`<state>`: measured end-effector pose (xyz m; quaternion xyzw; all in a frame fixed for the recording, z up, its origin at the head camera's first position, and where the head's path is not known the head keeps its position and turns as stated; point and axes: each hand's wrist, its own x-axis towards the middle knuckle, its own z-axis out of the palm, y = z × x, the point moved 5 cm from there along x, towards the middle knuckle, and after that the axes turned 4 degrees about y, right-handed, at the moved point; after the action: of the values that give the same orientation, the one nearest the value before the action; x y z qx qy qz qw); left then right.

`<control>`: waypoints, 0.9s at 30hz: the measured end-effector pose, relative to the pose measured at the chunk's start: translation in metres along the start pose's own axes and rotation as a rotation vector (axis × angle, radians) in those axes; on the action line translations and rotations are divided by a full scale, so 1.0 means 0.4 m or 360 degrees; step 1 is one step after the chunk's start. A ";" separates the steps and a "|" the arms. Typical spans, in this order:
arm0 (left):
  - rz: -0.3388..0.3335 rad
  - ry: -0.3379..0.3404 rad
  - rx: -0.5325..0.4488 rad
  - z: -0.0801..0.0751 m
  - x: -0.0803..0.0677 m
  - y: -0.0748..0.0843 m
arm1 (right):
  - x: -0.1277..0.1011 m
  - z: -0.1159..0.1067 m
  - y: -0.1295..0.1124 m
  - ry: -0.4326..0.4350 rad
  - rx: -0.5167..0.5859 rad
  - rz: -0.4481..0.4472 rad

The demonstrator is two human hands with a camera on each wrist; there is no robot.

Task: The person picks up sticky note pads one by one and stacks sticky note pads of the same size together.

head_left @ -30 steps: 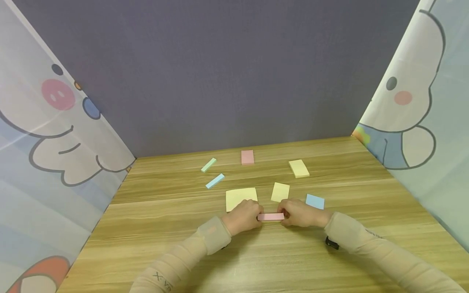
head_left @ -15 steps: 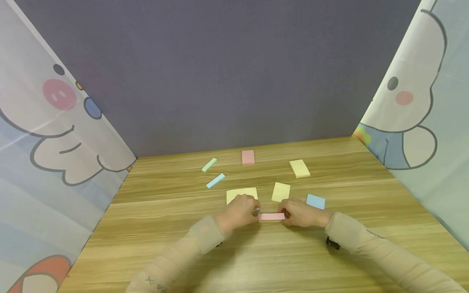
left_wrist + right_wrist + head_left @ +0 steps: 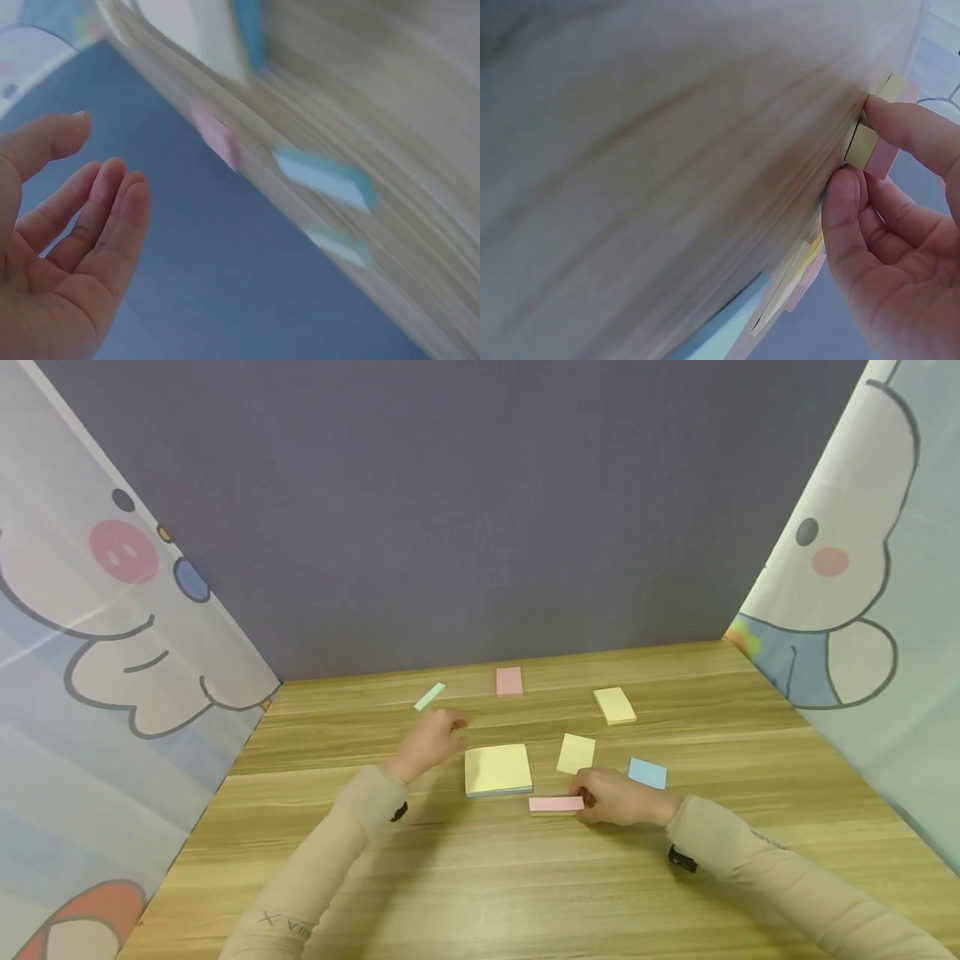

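My right hand pinches the right end of a strip-shaped stack of sticky notes, pink on top. In the right wrist view its thumb and fingers close around the layered pink and yellow stack. My left hand reaches over the left part of the table with nothing in it. Its fingers are loosely extended in the left wrist view. The hand covers the blue note strip in the head view; the left wrist view shows that blue strip beyond the fingers, near a green strip.
A large yellow pad on a blue one lies between the hands. Around it are a small yellow pad, a blue pad, another yellow pad and a pink pad. A dark panel rises behind the table.
My left hand has let go of the pink strip stack's left end and moved left and away, over the blue strip. The right hand has stayed in place.
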<state>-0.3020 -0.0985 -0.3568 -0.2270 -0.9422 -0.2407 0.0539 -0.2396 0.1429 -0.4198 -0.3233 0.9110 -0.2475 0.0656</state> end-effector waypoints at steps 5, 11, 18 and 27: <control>-0.0149 -0.0036 0.0034 -0.035 0.023 -0.071 | 0.000 -0.001 0.003 0.0006 -0.0016 -0.0006; -0.0313 -0.0096 0.0115 -0.042 0.033 -0.140 | 0.001 0.005 0.008 0.0002 -0.0014 -0.0019; -0.0399 -0.0089 0.0255 -0.019 0.045 -0.192 | 0.000 0.007 0.009 0.0004 -0.0013 -0.0011; -0.0531 -0.0181 0.0141 0.018 0.033 -0.223 | 0.001 0.007 0.007 0.0001 -0.0024 -0.0009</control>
<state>-0.3542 -0.1594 -0.3988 -0.0782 -0.9780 -0.1912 -0.0301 -0.2406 0.1434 -0.4235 -0.3265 0.9119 -0.2408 0.0622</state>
